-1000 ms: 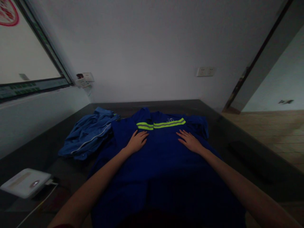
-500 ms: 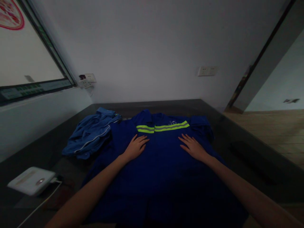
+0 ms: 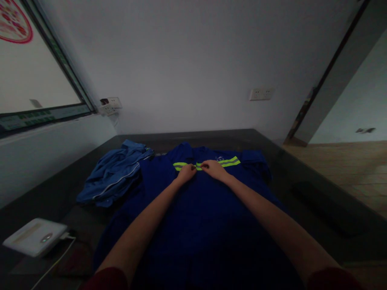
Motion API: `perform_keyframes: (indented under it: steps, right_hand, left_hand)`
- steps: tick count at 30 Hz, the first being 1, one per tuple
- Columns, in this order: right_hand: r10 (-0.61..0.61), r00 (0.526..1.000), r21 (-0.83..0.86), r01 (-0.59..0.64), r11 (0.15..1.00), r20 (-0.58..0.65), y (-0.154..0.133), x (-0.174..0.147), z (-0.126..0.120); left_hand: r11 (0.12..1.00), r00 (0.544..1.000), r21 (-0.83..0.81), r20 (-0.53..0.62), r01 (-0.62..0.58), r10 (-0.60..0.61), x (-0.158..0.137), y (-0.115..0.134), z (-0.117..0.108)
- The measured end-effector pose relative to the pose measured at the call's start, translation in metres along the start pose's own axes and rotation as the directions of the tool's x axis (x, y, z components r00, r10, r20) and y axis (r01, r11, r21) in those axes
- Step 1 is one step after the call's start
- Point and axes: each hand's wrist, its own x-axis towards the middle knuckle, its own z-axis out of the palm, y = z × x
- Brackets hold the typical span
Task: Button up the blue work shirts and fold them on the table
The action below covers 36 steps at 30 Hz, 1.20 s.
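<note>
A dark blue work jacket with a yellow-green and grey reflective stripe across its chest lies spread on the dark table. My left hand is closed at the jacket's front opening, its fingertips pinching the cloth by the stripe. Just to the right, my right hand pinches the stripe on the other side of the opening. Only a small gap separates the two sets of fingertips. Both hands cover part of the stripe.
A crumpled lighter blue garment with white piping lies left of the jacket. Nearer me on the left is a white device with a cable. A long black object rests at the right. Behind the table rises a wall with sockets.
Both hands were lying flat on the jacket with fingers spread. They have moved inward to the middle of the chest and closed on the cloth at the stripe.
</note>
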Motion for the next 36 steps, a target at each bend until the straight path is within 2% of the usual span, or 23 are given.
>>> perform_keyframes:
  steps: [3, 7, 12, 15, 17, 26, 36]
  right_hand:
    - [0.125, 0.991, 0.078, -0.121, 0.990, -0.050, 0.003, 0.014, 0.032]
    - [0.174, 0.977, 0.106, -0.162, 0.981, -0.121, 0.010, 0.010, 0.053]
    - [0.140, 0.968, 0.238, -0.088, 0.967, -0.210, 0.009, 0.001, 0.055]
    - [0.131, 0.956, 0.283, -0.054, 0.958, -0.262, 0.004, 0.002, 0.055]
    - [0.138, 0.953, 0.300, -0.053, 0.952, -0.269, 0.000, 0.005, 0.054]
    - [0.097, 0.960, 0.302, -0.013, 0.953, -0.263, 0.000, 0.009, 0.044]
    - [0.056, 0.937, 0.434, 0.106, 0.895, -0.345, 0.014, 0.002, 0.058]
  left_hand:
    - [0.999, 0.998, 0.017, -0.053, 0.031, -0.030, -0.004, -0.001, 0.015]
    - [0.998, 0.991, -0.068, -0.132, -0.016, 0.007, -0.011, -0.004, 0.022]
    - [0.972, 0.982, -0.231, -0.189, -0.049, 0.004, -0.007, -0.005, 0.019]
    - [0.909, 0.975, -0.412, -0.219, -0.056, -0.039, -0.003, -0.006, 0.017]
    - [0.877, 0.973, -0.477, -0.222, -0.051, -0.064, 0.000, -0.007, 0.017]
    - [0.843, 0.973, -0.536, -0.211, -0.036, -0.093, 0.005, -0.002, 0.022]
    - [0.848, 0.991, -0.528, -0.129, -0.035, -0.040, -0.009, -0.009, 0.017]
